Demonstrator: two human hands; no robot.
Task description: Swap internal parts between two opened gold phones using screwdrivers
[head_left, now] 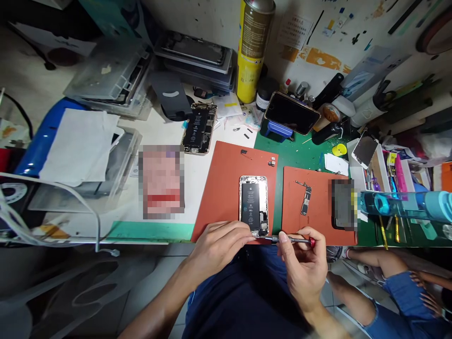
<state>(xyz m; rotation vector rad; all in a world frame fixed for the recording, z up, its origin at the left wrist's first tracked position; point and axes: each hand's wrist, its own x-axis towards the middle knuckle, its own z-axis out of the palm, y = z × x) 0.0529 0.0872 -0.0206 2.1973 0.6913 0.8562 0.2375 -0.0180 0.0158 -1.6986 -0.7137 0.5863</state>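
Note:
An opened phone (263,197) lies on the left red mat (222,188), its black battery (250,202) and metal frame showing. My left hand (224,240) is closed at the phone's bottom left corner, thumb and fingers pressed together there. In my right hand (305,263) is a slim screwdriver (296,239) with a red end cap, held nearly level. Its tip points left to the phone's bottom edge, close to my left fingertips; exact contact is too small to see. A bare logic board (306,200) lies on the right red mat (289,216).
Small metal parts (271,162) sit on the left mat. Behind are another opened phone (200,128), a phone on a blue stand (278,130) and a yellow spray can (251,61). A blue bottle (406,205) and tools stand right. Another person's legs (367,292) show lower right.

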